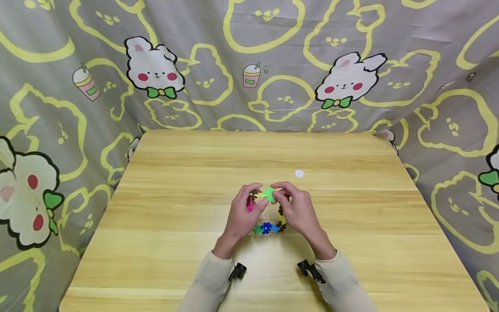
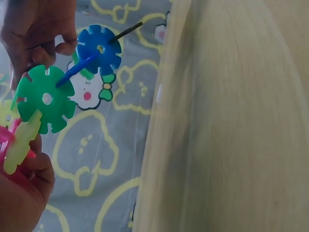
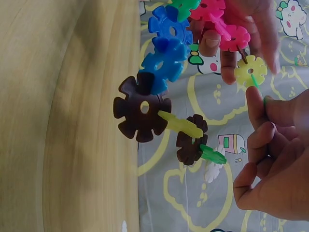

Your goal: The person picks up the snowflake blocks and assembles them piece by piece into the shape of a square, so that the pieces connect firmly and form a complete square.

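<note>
A chain of notched plastic snowflake discs hangs between the two hands, with a blue disc [image 1: 266,228] at its near side. My left hand [image 1: 243,212] grips the chain at its left part, by a pink disc [image 3: 235,38] and a yellow disc [image 3: 250,71]. Between the thumb and fingers of my right hand [image 1: 299,210] is a bright green disc [image 1: 269,194], seen edge-on at the yellow disc in the right wrist view. The chain's other end, a brown disc [image 3: 191,140] with a green disc [image 3: 213,154], dangles beside the right hand.
One loose white snowflake disc [image 1: 299,173] lies on the wooden table [image 1: 175,182] beyond the hands. A patterned grey curtain [image 1: 210,26] surrounds the table at the back and sides. Black straps [image 1: 310,271] show at the sleeves.
</note>
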`<move>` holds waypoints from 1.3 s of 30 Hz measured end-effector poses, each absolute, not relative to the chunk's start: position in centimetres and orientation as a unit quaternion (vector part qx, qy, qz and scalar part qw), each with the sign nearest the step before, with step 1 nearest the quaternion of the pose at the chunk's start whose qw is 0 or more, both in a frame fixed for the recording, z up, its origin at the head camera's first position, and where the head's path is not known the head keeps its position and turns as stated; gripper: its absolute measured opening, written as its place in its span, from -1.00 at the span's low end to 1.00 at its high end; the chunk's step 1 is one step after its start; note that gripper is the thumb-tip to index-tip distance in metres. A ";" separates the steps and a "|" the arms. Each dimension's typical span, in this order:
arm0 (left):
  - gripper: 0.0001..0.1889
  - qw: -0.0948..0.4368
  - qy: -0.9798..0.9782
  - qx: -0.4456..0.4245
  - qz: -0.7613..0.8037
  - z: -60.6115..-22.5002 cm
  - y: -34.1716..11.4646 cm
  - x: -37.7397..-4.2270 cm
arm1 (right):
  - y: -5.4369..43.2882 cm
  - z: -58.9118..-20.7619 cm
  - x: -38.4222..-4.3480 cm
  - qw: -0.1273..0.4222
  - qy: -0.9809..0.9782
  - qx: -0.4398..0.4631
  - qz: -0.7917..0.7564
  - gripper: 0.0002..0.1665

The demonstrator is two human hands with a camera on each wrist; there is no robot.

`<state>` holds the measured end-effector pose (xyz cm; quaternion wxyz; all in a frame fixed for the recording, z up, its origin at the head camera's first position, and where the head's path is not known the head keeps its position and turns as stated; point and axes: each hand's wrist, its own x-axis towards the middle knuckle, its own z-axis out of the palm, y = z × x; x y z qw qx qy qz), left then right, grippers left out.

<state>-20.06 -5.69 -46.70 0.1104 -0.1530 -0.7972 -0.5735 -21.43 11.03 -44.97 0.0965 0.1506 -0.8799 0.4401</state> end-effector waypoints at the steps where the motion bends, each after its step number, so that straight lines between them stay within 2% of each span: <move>1: -0.61 0.115 -0.796 -0.156 -0.573 -46.3 -5.6 -19.9 | 11.0 -45.0 -21.4 0.096 -0.880 0.148 0.441 -0.79; 5: -0.70 0.133 -0.785 -0.159 -0.583 -45.9 -5.4 -19.7 | 11.1 -44.9 -21.4 0.083 -0.878 0.153 0.445 -0.84; 10: -0.75 0.136 -0.771 -0.145 -0.605 -46.1 -5.5 -19.8 | 12.1 -44.4 -21.9 0.065 -0.874 0.145 0.459 -0.79; 15: -0.76 0.134 -0.759 -0.119 -0.626 -46.0 -5.9 -19.9 | 15.3 -44.3 -24.3 0.055 -0.882 0.060 0.463 -0.73; 21: -0.76 0.122 -0.749 -0.109 -0.642 -45.7 -6.2 -19.8 | 19.1 -46.4 -27.9 0.050 -0.908 -0.014 0.416 -0.73; 29: -0.75 0.107 -0.736 -0.112 -0.659 -45.7 -6.5 -19.8 | 20.2 -49.3 -31.0 -0.032 -0.926 -0.021 0.375 -0.63; 35: -0.75 0.080 -0.724 -0.088 -0.679 -46.0 -6.6 -19.8 | 19.7 -50.5 -32.8 -0.106 -0.947 0.016 0.302 -0.44; 39: -0.75 0.074 -0.729 -0.085 -0.675 -46.0 -6.5 -19.7 | 19.2 -50.8 -33.3 -0.136 -0.956 0.026 0.260 -0.36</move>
